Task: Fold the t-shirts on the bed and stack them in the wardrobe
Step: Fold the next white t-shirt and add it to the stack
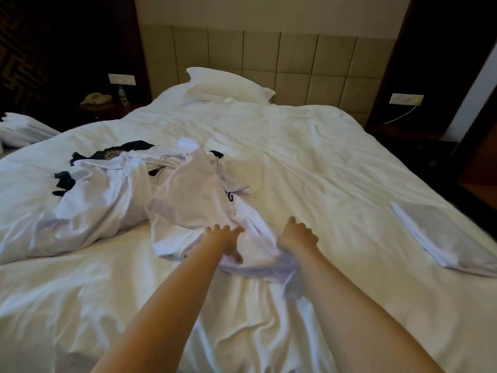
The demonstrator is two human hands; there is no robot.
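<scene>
A crumpled white t-shirt (193, 211) with dark lettering lies in the middle of the bed (322, 162). My left hand (224, 239) reaches onto its near edge with fingers stretched out over the cloth. My right hand (297, 235) grips a bunched fold of the same shirt, fingers curled round it. Left of it lies a heap of more white t-shirts (99, 200) with a dark printed shirt (118, 153) partly under them. A folded white t-shirt (441, 235) rests flat near the bed's right edge.
A white pillow (228, 86) sits by the padded headboard (295, 57). A nightstand at the left holds a phone (95, 98) and a water bottle (123, 95). Another white pillow (24, 127) lies off the bed's left side. Dark floor lies to the right.
</scene>
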